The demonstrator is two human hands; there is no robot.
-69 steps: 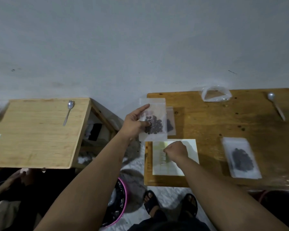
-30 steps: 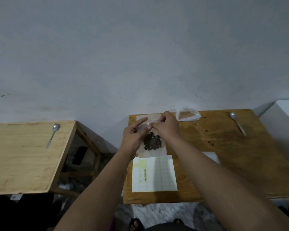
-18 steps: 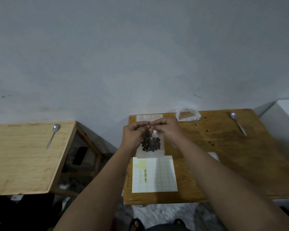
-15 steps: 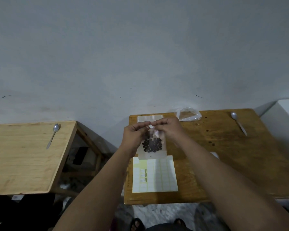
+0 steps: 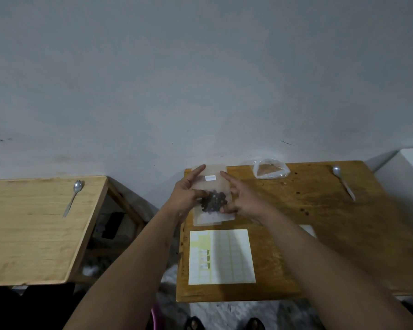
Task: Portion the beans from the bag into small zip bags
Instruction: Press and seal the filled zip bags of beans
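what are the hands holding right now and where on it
A small clear plastic zip bag of dark beans: the left hand pinches its left edge, the right hand its right edge, thumbs on the front beside the beans.

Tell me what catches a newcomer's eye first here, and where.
A small clear zip bag of dark beans, with a white label near its top, is held between the left hand and right hand over the far left corner of the dark wooden table. Nearer the person lies a white and yellow label sheet; a metal spoon rests on the pale wooden table at left.
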